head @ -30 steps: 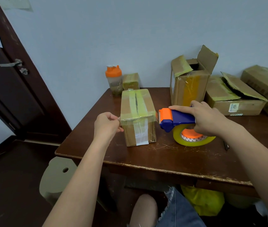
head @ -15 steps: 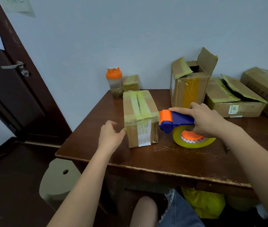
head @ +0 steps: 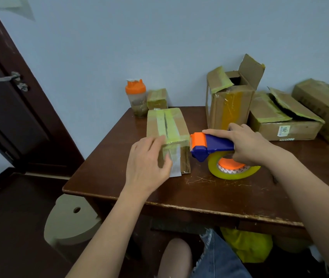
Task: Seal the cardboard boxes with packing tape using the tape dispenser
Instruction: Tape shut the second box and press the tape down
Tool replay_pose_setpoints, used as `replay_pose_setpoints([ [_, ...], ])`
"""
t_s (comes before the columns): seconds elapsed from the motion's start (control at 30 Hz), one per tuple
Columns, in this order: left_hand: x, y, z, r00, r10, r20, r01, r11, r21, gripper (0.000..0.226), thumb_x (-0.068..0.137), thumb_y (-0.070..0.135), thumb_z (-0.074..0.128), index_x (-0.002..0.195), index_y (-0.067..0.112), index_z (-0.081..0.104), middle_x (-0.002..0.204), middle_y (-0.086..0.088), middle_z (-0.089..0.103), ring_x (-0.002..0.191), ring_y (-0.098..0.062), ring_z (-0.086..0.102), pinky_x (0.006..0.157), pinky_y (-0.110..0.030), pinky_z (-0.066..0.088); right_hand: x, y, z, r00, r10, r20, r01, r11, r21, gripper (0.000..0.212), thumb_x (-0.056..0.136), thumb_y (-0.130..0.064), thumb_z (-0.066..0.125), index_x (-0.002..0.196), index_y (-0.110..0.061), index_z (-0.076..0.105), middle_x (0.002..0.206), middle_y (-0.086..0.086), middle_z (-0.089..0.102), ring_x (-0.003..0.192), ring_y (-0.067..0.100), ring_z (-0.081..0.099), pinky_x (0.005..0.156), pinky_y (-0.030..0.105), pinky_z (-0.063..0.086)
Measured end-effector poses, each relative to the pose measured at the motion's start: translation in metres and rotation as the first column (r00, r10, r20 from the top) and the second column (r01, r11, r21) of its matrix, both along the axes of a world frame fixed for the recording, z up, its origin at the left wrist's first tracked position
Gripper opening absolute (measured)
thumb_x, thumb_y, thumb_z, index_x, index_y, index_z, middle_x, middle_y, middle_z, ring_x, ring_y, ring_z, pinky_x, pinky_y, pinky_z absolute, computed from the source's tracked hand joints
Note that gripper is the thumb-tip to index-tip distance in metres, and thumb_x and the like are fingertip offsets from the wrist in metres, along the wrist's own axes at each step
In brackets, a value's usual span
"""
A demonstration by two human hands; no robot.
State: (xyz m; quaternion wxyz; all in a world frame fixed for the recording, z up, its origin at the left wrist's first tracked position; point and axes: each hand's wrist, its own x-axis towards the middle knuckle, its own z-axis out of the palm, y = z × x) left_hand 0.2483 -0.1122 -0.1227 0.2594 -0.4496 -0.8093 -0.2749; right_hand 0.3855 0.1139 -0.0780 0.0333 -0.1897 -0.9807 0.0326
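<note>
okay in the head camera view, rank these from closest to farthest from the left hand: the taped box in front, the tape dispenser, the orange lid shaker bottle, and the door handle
From the left hand:
1. Taped box: under the fingers, touching.
2. Tape dispenser: just right of the box, in the right hand.
3. Shaker bottle: at the table's back edge by the wall.
4. Door handle: far left, on the dark door.

"160" on flat box's white label (head: 284,130)

A: Table (head: 209,194): dark wood, glossy, scratched. Box (head: 171,125): matt cardboard, shiny yellowish tape over it.
B: Dispenser (head: 211,145): smooth blue and orange plastic. Tape roll (head: 234,173) glossy.
</note>
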Motion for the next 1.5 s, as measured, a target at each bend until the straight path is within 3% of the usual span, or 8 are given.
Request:
replay_pose_setpoints([
  [0.13,-0.001,0.004,-0.003,0.999,0.026,-0.030,-0.029,0.996,-0.088,0.049,0.083,0.038,0.060,0.129,0.022,0.058,0.123,-0.001,0.059,0.114,-0.018,0.047,0.090,-0.039,0.049,0.002,-0.003,0.002,1.000,-0.012,-0.006,0.012,1.000,0.002,0.093,0.089,-0.010,0.057,0.143,-0.061,0.001,0.102,-0.003,0.029,0.093,0.018,0.031,0.072,0.037,0.035],
  [0.3,-0.015,-0.005,0.001,0.999,0.048,-0.012,-0.049,0.983,-0.175,0.072,0.075,0.071,0.057,0.131,0.026,0.055,0.131,0.001,0.055,0.125,-0.021,0.046,0.099,-0.041,0.042,0.004,-0.012,0.003,0.999,-0.022,-0.025,0.020,0.997,-0.069,0.094,0.088,-0.006,0.055,0.143,-0.062,0.002,0.100,-0.003,0.029,0.092,0.019,0.032,0.072,0.039,0.036],
  [0.57,-0.038,-0.021,0.006,0.990,0.104,-0.099,-0.119,0.980,-0.157,0.053,0.077,0.023,0.080,0.126,0.017,0.059,0.137,-0.004,0.055,0.138,-0.025,0.039,0.115,-0.054,0.021,-0.001,-0.036,-0.001,0.997,0.025,-0.075,-0.032,0.996,-0.088,0.090,0.088,-0.007,0.052,0.144,-0.060,0.006,0.106,-0.001,0.032,0.102,0.024,0.036,0.082,0.046,0.041],
  [0.7,-0.022,-0.010,0.008,0.990,-0.055,-0.129,0.027,0.977,-0.212,0.070,0.072,-0.002,0.077,0.136,0.013,0.053,0.142,-0.007,0.052,0.136,-0.024,0.044,0.117,-0.042,0.024,-0.007,-0.041,-0.003,0.997,0.021,-0.070,-0.025,0.998,-0.052,0.086,0.090,-0.011,0.054,0.145,-0.059,0.007,0.119,0.003,0.038,0.113,0.028,0.038,0.089,0.050,0.041],
  [0.8,-0.018,-0.009,0.002,0.999,-0.048,-0.023,0.043,0.981,-0.188,0.068,0.075,0.008,0.079,0.136,0.019,0.050,0.139,-0.003,0.051,0.134,-0.023,0.043,0.113,-0.042,0.036,-0.005,-0.040,-0.004,0.998,0.008,-0.064,-0.011,0.999,-0.047,0.092,0.087,-0.011,0.057,0.144,-0.059,0.004,0.121,0.003,0.038,0.113,0.028,0.039,0.089,0.051,0.044],
  [1.0,-0.009,0.008,-0.003,0.992,0.076,-0.100,-0.095,0.974,-0.204,0.075,0.072,0.045,0.079,0.137,0.031,0.044,0.130,-0.012,0.048,0.127,-0.030,0.038,0.111,-0.048,0.030,-0.002,-0.032,-0.005,0.998,0.049,-0.038,-0.053,0.992,-0.113,0.102,0.082,-0.011,0.062,0.144,-0.058,-0.003,0.115,-0.001,0.033,0.097,0.022,0.039,0.079,0.037,0.048],
  [1.2,-0.007,0.018,-0.008,0.993,0.117,-0.011,-0.117,0.989,-0.092,0.049,0.084,0.025,0.072,0.130,0.030,0.056,0.127,-0.012,0.049,0.127,-0.035,0.040,0.115,-0.047,0.021,0.002,-0.026,0.002,0.994,0.109,0.008,-0.107,0.986,-0.130,0.100,0.086,-0.006,0.057,0.144,-0.060,-0.004,0.103,0.000,0.036,0.086,0.020,0.043,0.073,0.034,0.049],
  [1.5,-0.004,0.020,-0.005,0.996,0.093,0.001,-0.093,0.990,-0.103,0.046,0.086,0.024,0.072,0.128,0.033,0.057,0.128,-0.011,0.051,0.129,-0.033,0.040,0.114,-0.041,0.012,0.028,-0.023,0.029,0.985,0.130,0.112,-0.127,0.991,-0.037,0.095,0.090,-0.017,0.059,0.140,-0.066,-0.007,0.096,-0.004,0.036,0.080,0.015,0.047,0.061,0.030,0.047],
])
